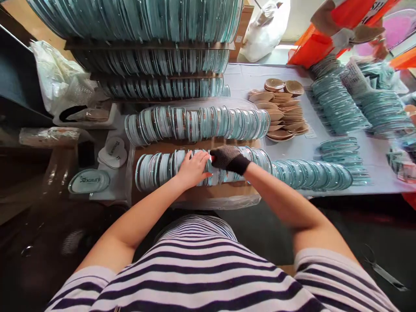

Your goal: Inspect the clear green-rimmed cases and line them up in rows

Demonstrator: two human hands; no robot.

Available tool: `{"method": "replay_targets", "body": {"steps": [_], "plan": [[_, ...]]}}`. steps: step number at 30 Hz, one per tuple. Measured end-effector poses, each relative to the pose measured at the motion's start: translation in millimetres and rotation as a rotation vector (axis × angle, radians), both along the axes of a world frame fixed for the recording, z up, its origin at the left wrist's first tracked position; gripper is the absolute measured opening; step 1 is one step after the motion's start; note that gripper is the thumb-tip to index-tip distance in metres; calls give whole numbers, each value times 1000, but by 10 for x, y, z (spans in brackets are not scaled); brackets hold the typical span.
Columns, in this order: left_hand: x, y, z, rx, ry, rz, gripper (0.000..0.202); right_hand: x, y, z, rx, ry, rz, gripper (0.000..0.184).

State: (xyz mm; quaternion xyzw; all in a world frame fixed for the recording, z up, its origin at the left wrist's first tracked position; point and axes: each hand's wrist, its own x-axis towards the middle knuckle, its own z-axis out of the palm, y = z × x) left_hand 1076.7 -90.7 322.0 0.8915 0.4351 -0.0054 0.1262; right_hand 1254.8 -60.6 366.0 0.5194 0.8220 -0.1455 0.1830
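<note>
A row of clear oval plastic packs with pale teal edges (159, 170) stands on edge on a brown cardboard sheet in front of me. My left hand (194, 168), bare, lies over the middle of this row with its fingers stretched across the pack edges. Just to its right is my right hand (225, 157), in a dark mesh glove with a black cuff. Its fingers are curled down at the tops of the packs, close to my left fingertips. What they pinch, if anything, is hidden. A second row of packs (198, 123) runs behind both hands.
Stacked tiers of packs (136, 21) rise at the back. Leaning packs (312, 174) continue rightward along the table (289, 149). Brown oval pieces (282, 110) and more pack stacks (338, 102) sit at the right. At left are loose packs (89, 181) and a white tray (112, 117).
</note>
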Motion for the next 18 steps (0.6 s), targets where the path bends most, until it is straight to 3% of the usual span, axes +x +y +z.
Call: {"method": "replay_targets", "body": {"steps": [2,5,8,10,12,14,17,18], "plan": [[6,-6,-3,8,7,-2,63,52,-461,-153,77,88,-118,38],[7,-16,3,19,17,-1,63,23,-1059,-533,60,126,-190,38],[-10,-29,31,15,22,5,62,-42,-1385,-866,47,128,-202,38],[-14,-42,63,5,20,13,63,-23,-1444,-924,63,143,-208,39],[23,-58,97,5,0,28,68,76,-1377,-803,92,159,-216,41],[124,-75,116,17,-35,26,77,230,-1168,-532,181,140,-272,46],[367,-90,98,35,-66,-27,85,419,-599,-54,313,-30,-338,48],[448,-89,80,35,-62,-45,83,441,-370,68,239,-108,-271,44]]}}
